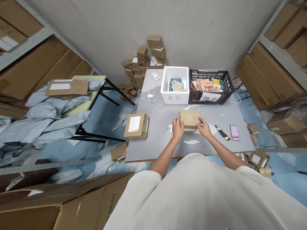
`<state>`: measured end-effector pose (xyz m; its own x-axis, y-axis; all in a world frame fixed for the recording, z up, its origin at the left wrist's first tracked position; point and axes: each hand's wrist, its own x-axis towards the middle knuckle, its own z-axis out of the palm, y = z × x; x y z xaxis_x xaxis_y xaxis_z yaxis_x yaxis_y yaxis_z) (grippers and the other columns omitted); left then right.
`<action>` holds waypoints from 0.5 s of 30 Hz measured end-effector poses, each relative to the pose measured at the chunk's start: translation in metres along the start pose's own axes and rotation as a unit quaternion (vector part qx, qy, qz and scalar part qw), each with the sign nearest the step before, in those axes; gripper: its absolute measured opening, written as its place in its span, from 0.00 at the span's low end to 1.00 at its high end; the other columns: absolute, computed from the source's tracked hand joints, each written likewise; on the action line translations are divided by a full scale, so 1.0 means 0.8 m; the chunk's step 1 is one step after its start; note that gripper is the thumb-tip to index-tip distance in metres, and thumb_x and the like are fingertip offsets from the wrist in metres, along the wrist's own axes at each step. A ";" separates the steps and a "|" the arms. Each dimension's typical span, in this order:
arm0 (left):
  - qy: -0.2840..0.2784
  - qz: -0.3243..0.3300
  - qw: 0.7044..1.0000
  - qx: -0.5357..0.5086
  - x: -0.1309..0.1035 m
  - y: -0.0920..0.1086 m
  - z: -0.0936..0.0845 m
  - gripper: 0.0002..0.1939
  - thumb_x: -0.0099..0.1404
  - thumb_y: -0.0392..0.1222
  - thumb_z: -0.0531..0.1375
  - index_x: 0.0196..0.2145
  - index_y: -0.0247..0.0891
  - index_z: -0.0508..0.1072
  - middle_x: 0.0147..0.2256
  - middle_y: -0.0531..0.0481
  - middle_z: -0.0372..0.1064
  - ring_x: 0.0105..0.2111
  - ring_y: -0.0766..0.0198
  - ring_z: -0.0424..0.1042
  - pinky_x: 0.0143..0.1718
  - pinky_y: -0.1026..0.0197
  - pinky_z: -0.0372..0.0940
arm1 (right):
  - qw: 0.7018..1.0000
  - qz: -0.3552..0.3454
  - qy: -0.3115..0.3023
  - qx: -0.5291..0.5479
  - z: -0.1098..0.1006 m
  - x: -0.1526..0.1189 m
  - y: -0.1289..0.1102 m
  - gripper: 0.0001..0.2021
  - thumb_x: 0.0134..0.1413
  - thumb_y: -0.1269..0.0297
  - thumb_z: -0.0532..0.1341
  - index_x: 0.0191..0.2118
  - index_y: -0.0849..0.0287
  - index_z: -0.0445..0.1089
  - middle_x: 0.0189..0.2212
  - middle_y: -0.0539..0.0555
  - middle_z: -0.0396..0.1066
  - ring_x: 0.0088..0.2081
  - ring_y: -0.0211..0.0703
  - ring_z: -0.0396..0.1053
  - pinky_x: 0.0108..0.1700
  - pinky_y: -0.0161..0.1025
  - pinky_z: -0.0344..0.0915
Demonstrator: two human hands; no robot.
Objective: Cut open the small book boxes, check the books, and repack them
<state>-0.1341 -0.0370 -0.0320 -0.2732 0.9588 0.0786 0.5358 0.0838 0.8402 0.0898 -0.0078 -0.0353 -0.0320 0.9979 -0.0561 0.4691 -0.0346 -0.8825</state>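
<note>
Between my two hands is a small brown cardboard box (190, 118), held over the grey table in front of me. My left hand (177, 128) grips its left side and my right hand (203, 127) grips its right side, fingers bent around the edges. What lies under the box is partly hidden; pale paper scraps (192, 142) show close by on the table. Right of my right hand lies a black and yellow utility knife (222, 133). Further right is a pink, blurred rectangular item (234, 132).
Behind the box stand a white bin (175, 98) and a black crate (211, 98), both with booklets inside. Stacked flat boxes (136, 126) sit at the table's left. A white charger with cable (150, 95) lies near the bin. Grey parcels (55, 108) cover a side table.
</note>
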 end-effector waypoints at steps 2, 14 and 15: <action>-0.020 0.015 1.000 -0.016 0.004 0.013 0.022 0.29 0.78 0.47 0.55 0.74 0.46 0.65 0.59 0.38 0.67 0.61 0.47 0.68 0.65 0.48 0.63 | 1.000 0.005 0.022 -0.017 -0.027 0.001 0.007 0.31 0.61 0.50 0.64 0.68 0.52 0.71 0.64 0.60 0.76 0.61 0.62 0.75 0.63 0.58 0.74; -0.077 0.033 0.995 -0.046 -0.018 0.034 0.115 0.29 0.77 0.48 0.59 0.73 0.48 0.67 0.60 0.39 0.63 0.64 0.49 0.66 0.69 0.48 0.61 | 0.996 0.032 0.076 0.045 -0.096 -0.007 0.065 0.41 0.58 0.39 0.66 0.71 0.56 0.67 0.67 0.67 0.71 0.63 0.61 0.73 0.60 0.57 0.75; -0.075 0.032 0.996 -0.046 -0.019 0.033 0.113 0.29 0.77 0.49 0.59 0.73 0.48 0.67 0.60 0.39 0.64 0.64 0.50 0.66 0.69 0.48 0.61 | 0.995 0.041 0.075 0.057 -0.094 -0.007 0.066 0.42 0.57 0.38 0.66 0.71 0.56 0.67 0.67 0.67 0.72 0.62 0.61 0.73 0.59 0.56 0.76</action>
<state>-0.0431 -0.0250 -0.0597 -0.1156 0.9916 0.0579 0.4702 0.0032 0.8826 0.1814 -0.0110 -0.0465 0.1388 0.9881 -0.0660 0.3620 -0.1127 -0.9254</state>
